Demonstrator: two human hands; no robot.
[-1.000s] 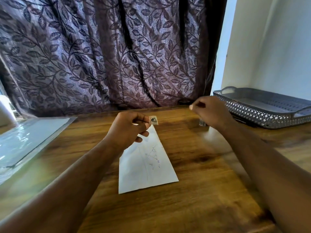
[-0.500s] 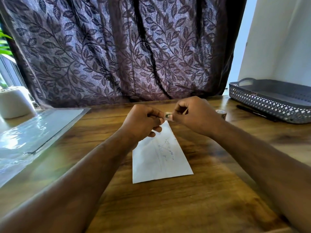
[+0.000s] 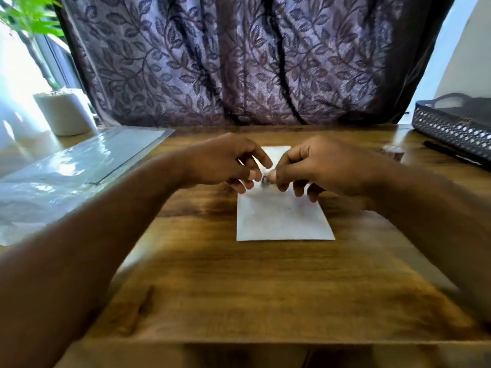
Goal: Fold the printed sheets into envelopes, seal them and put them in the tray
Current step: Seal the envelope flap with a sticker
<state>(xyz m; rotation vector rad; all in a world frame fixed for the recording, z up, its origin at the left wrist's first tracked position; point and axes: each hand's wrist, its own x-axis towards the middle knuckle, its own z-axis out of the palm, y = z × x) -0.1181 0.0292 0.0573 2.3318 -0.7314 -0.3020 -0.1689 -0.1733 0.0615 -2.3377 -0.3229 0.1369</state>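
A white envelope (image 3: 284,219) lies flat in the middle of the wooden table (image 3: 265,293), its long side running away from me. Both hands hover over its far half. A small stamp-like sticker (image 3: 265,180) sits between their fingertips. My right hand (image 3: 324,166) pinches it with thumb and forefinger. My left hand (image 3: 225,162) meets it from the left, fingers curled at the sticker; the blur hides how firmly it holds. The grey perforated tray (image 3: 451,128) stands at the far right.
A black pen (image 3: 451,155) lies in front of the tray, with a small round object (image 3: 394,151) beside it. A clear plastic sleeve (image 3: 87,160) covers the table's left side. A white pot (image 3: 63,112) stands far left. A patterned curtain hangs behind.
My right hand came over from the right and joined the left at the sticker. Both hands then dropped lower over the envelope, and my view turned left.
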